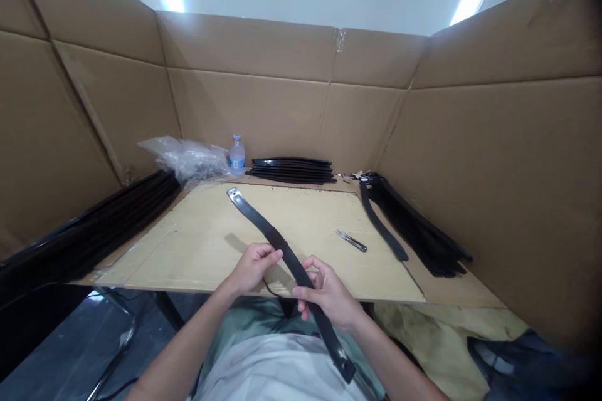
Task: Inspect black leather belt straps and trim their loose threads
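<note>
I hold a long black belt strap slantwise over the near edge of a pale wooden board. My left hand is closed on the strap near its middle, fingers curled over it. My right hand grips the strap lower down, thumb on top. The strap's far end, with a shiny metal tip, points up and left above the board. Its near end hangs down over my lap.
A small metal tool lies on the board to the right. Piles of black straps lie at the left, back and right. A water bottle and crumpled clear plastic sit at the back. Cardboard walls surround the table.
</note>
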A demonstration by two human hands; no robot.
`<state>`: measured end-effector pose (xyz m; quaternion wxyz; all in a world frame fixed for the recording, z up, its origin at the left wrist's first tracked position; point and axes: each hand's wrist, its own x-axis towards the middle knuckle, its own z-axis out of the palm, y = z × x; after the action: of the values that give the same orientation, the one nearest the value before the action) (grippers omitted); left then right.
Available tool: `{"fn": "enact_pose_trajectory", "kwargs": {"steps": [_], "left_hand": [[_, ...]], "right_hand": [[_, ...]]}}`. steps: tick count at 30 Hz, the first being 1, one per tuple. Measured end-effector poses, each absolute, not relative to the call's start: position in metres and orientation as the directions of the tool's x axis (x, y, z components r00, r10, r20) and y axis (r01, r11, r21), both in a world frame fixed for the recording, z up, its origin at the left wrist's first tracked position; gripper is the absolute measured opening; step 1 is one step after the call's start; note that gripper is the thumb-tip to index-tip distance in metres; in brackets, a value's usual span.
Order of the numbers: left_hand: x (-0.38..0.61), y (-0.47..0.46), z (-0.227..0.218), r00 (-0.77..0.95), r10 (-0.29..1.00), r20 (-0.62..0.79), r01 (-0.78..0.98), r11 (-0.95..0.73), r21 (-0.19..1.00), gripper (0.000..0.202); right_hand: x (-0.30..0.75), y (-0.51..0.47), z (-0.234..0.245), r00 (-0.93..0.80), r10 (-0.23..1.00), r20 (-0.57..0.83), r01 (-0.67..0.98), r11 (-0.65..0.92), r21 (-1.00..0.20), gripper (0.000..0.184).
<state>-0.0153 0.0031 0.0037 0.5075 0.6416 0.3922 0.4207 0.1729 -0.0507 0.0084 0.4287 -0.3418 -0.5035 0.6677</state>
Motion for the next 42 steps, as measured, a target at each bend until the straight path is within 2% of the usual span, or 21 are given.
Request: {"fn": "enact_pose_trajectory", "kwargs": {"steps": [9, 12, 18, 23, 27, 32, 36, 42], "left_hand": [[-0.016, 0.004, 0.002, 0.341, 0.927, 0.159, 0.003, -0.170, 0.985, 0.039], [-0.017, 0.003, 0.001, 0.381, 0.904, 0.194, -0.018, -0.203, 0.979, 0.035], [-0.017, 0.001, 0.002, 0.379, 0.904, 0.196, 0.021, -0.221, 0.975, 0.035], [-0.016, -0.001, 0.006, 0.408, 0.893, 0.188, 0.040, -0.223, 0.974, 0.036], [-0.015, -0.001, 0.008, 0.379, 0.906, 0.189, 0.048, -0.223, 0.974, 0.037], [-0.014, 0.001, 0.008, 0.360, 0.902, 0.237, 0.003, -0.256, 0.967, 0.032], [-0.015, 0.002, 0.007, 0.412, 0.880, 0.239, -0.022, -0.252, 0.967, 0.029], [-0.017, 0.002, 0.004, 0.389, 0.889, 0.240, 0.031, -0.273, 0.961, 0.036]], "right_hand": [[0.173, -0.048, 0.011, -0.329, 0.942, 0.071, -0.271, -0.022, -0.962, 0.030], [0.173, -0.048, 0.009, -0.352, 0.932, 0.081, -0.227, -0.002, -0.974, 0.036], [0.174, -0.048, 0.006, -0.440, 0.897, 0.031, -0.147, -0.038, -0.988, 0.032], [0.173, -0.053, 0.011, -0.435, 0.901, -0.012, -0.136, -0.079, -0.988, 0.042], [0.172, -0.055, 0.016, -0.438, 0.898, 0.043, -0.161, -0.031, -0.987, 0.033], [0.172, -0.052, 0.013, -0.381, 0.924, 0.031, -0.252, -0.072, -0.965, 0.026], [0.169, -0.056, 0.009, -0.374, 0.927, -0.002, -0.237, -0.098, -0.967, 0.036], [0.165, -0.059, 0.010, -0.392, 0.920, 0.020, -0.193, -0.060, -0.979, 0.025]]}}
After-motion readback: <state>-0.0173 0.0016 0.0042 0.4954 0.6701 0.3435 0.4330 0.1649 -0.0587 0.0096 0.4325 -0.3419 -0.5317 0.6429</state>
